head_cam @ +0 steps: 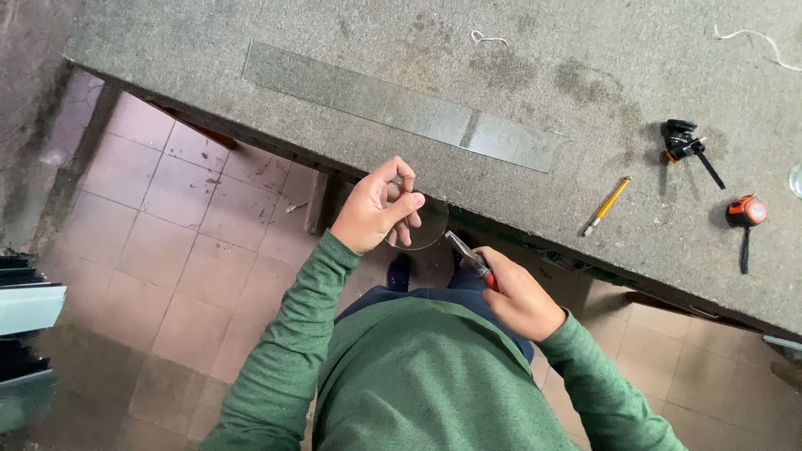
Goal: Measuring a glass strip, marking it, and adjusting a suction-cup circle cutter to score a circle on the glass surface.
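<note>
— What was seen from the head camera at the near edge of the counter (585, 100)?

— A round pane of clear glass (424, 227) was held just off that edge, above the tiled floor (167, 250). It was pinched by the left hand (380, 209), the grip closed on it with thumb over the rim and fingers behind.

— And the other hand?

— The right hand (518, 296) was wrapped shut around red-handled pliers (468, 255), whose tip was pointed at the lower right rim of the disc; whether the rim was touched could not be told.

— What was laid on the counter itself?

— A long glass strip (401, 108) was laid along the middle. Towards the right edge a yellow pencil-like tool (607, 205), a black tool (687, 146) and an orange tape measure (746, 213) were left, well apart from the hands.
</note>
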